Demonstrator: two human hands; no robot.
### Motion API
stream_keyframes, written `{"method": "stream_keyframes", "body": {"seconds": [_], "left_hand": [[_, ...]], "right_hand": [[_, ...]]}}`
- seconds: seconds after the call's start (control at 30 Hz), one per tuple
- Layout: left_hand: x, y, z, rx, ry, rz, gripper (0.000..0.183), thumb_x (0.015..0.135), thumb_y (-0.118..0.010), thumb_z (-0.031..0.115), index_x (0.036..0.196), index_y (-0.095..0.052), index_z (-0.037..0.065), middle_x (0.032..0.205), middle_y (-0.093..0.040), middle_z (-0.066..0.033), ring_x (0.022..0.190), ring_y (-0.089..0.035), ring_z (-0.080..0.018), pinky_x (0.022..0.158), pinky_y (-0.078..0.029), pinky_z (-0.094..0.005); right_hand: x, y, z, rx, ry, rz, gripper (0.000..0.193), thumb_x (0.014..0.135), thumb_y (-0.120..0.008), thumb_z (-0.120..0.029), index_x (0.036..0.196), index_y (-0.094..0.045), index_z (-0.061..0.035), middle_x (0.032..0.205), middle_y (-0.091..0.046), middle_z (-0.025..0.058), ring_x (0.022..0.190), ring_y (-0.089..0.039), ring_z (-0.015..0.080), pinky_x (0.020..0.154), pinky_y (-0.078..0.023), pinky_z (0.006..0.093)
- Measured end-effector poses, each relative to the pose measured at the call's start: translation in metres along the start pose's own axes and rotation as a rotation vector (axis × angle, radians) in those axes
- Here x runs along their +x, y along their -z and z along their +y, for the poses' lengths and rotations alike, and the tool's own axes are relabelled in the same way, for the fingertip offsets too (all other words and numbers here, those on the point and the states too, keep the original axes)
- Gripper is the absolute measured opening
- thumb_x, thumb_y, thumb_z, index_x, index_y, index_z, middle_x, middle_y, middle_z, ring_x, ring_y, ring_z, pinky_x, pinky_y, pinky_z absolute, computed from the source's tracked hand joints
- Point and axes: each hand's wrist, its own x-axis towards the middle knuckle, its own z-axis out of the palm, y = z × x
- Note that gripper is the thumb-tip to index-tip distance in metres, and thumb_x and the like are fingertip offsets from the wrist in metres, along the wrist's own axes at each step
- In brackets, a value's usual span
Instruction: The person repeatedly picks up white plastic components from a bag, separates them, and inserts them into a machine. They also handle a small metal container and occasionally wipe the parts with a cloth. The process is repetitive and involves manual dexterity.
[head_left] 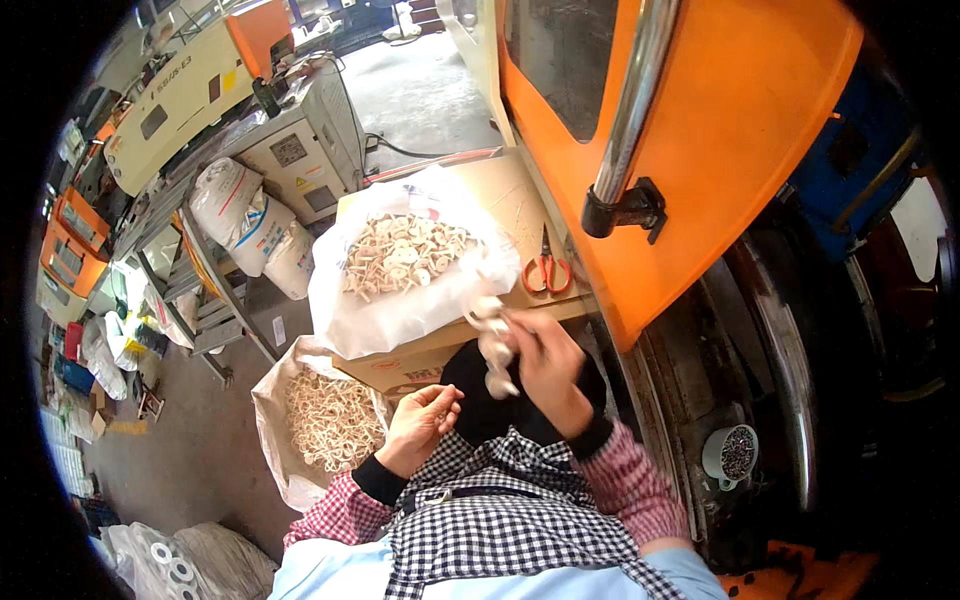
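My right hand (pixel 550 365) is closed on a string of cream-coloured moulded plastic pieces (pixel 496 352), partly blurred, that hangs from its fingertips. Lower and to the left, my left hand (pixel 420 428) is closed in a pinch; whatever is between its fingers is hidden or too small to name. Beyond both hands, a white plastic bag (pixel 345 325) on a cardboard box (pixel 400 368) holds many cream pieces with round heads and stems (pixel 408 252). Left of my left hand, a pale sack (pixel 275 405) contains a heap of thin, curly cream scraps (pixel 335 420).
Scissors with red handles (pixel 546 274) lie on the cardboard right of the bag. An orange machine door (pixel 720 150) with a metal bar (pixel 637 100) stands close on the right. A white cup of small bits (pixel 730 455) sits on the machine. Full sacks (pixel 250 215) stand farther left.
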Motion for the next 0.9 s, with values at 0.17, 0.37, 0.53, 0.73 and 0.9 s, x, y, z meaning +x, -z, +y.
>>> {"method": "stream_keyframes", "body": {"seconds": [0.17,0.37,0.53,0.73,0.9], "left_hand": [[0.009,-0.008,0.015,-0.082,-0.008,0.039,0.019,0.091,-0.054,0.015,0.097,-0.056,-0.003,0.078,-0.058,-0.0048,0.062,-0.052,-0.0073,0.052,-0.040,-0.0167],[0.026,-0.054,0.006,-0.238,0.129,-0.239,0.020,0.095,-0.048,0.021,0.093,-0.055,0.002,0.067,-0.050,0.0005,0.051,-0.041,-0.0064,0.044,-0.031,-0.0178],[0.017,-0.159,-0.005,-0.165,0.306,-0.562,0.024,0.096,-0.044,0.025,0.083,-0.051,0.006,0.062,-0.042,0.0006,0.050,-0.034,-0.0089,0.047,-0.026,-0.0219],[0.024,-0.267,-0.022,-0.082,0.421,-0.807,0.026,0.094,-0.050,0.026,0.077,-0.050,0.006,0.064,-0.042,-0.0006,0.051,-0.036,-0.0093,0.046,-0.028,-0.0209],[0.032,-0.327,-0.021,-0.083,0.367,-0.837,0.025,0.092,-0.053,0.024,0.078,-0.052,0.005,0.068,-0.047,-0.0008,0.055,-0.042,-0.0098,0.048,-0.033,-0.0201]], "right_hand": [[0.039,-0.046,0.012,-0.071,-0.004,-0.243,0.030,0.078,-0.066,-0.011,0.105,-0.057,-0.0013,0.086,-0.058,0.0170,0.070,-0.060,0.0295,0.061,-0.049,0.0340],[-0.007,0.038,-0.043,-0.089,-0.113,-0.365,0.016,0.073,-0.067,-0.013,0.083,-0.064,-0.0013,0.080,-0.062,0.0121,0.072,-0.062,0.0277,0.063,-0.050,0.0332],[-0.019,0.135,-0.061,-0.364,-0.161,-0.115,0.015,0.073,-0.065,-0.010,0.084,-0.065,-0.0009,0.079,-0.063,0.0108,0.070,-0.062,0.0253,0.060,-0.050,0.0308],[-0.012,0.229,-0.092,-0.810,0.004,-0.016,0.015,0.066,-0.059,-0.009,0.079,-0.064,-0.0037,0.078,-0.062,0.0060,0.071,-0.062,0.0206,0.059,-0.052,0.0304],[0.011,0.275,-0.087,-0.946,0.038,-0.024,0.011,0.066,-0.058,-0.004,0.076,-0.060,-0.0004,0.075,-0.060,0.0111,0.070,-0.061,0.0265,0.059,-0.051,0.0331]]}}
